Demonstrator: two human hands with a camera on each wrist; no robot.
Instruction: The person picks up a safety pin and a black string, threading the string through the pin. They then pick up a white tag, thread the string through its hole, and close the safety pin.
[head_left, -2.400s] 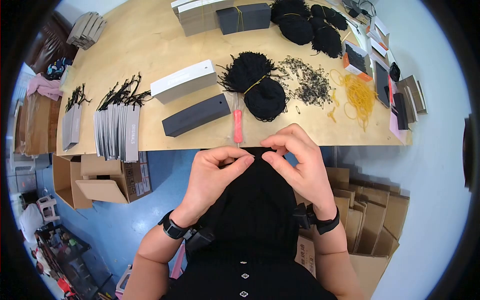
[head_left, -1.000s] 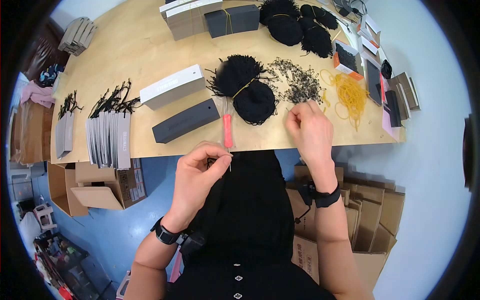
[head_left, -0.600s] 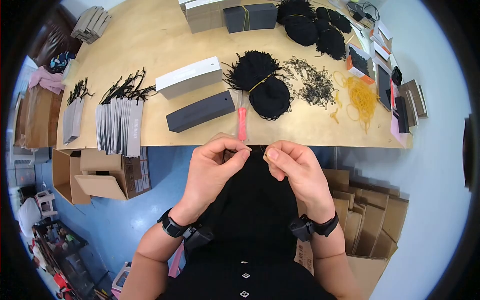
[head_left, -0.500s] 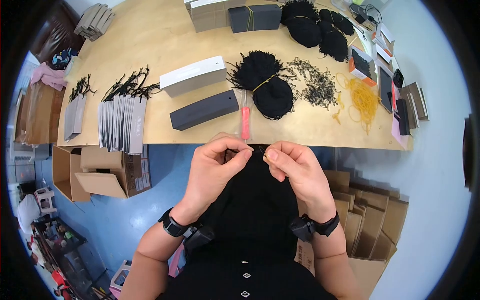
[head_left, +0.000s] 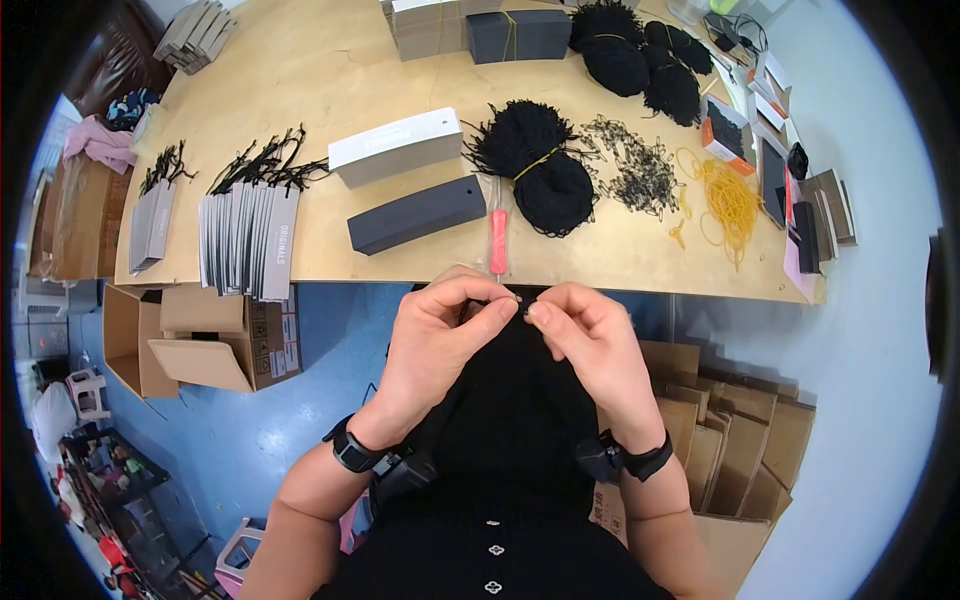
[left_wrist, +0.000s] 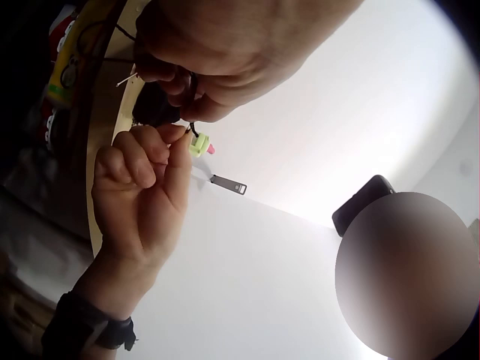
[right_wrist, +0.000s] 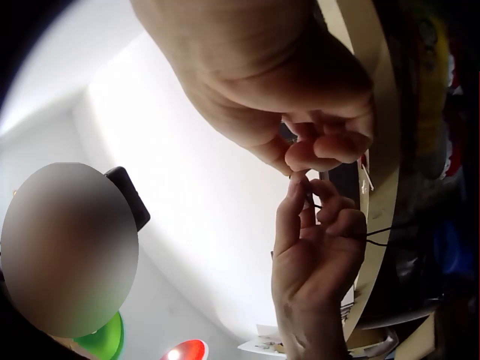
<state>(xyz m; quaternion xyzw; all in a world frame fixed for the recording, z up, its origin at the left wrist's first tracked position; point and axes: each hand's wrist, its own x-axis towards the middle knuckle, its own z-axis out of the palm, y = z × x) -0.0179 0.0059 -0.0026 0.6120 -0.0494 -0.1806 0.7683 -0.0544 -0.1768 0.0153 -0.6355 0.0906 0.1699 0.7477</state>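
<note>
In the head view both hands meet just off the table's front edge, their fingertips almost touching. My left hand (head_left: 430, 330) pinches a thin black cord between thumb and forefinger; two strands of the cord (right_wrist: 390, 228) trail from that hand in the right wrist view. Opposite it, my right hand (head_left: 600, 345) pinches a tiny dark piece, mostly hidden by the fingertips. Beyond the hands lie a pile of small dark wire pins (head_left: 640, 175) and a tied bundle of black cords (head_left: 553, 195).
A red-handled tool (head_left: 498, 240) lies at the edge. Around it are a dark tag stack (head_left: 415, 215), a white tag stack (head_left: 395, 145), corded grey tags (head_left: 250, 240) and yellow rubber bands (head_left: 730, 200). Cardboard boxes (head_left: 225, 345) stand below.
My right hand was at the pin pile a second ago and has come back beside my left hand. Since then the fingertips have drawn closer together.
</note>
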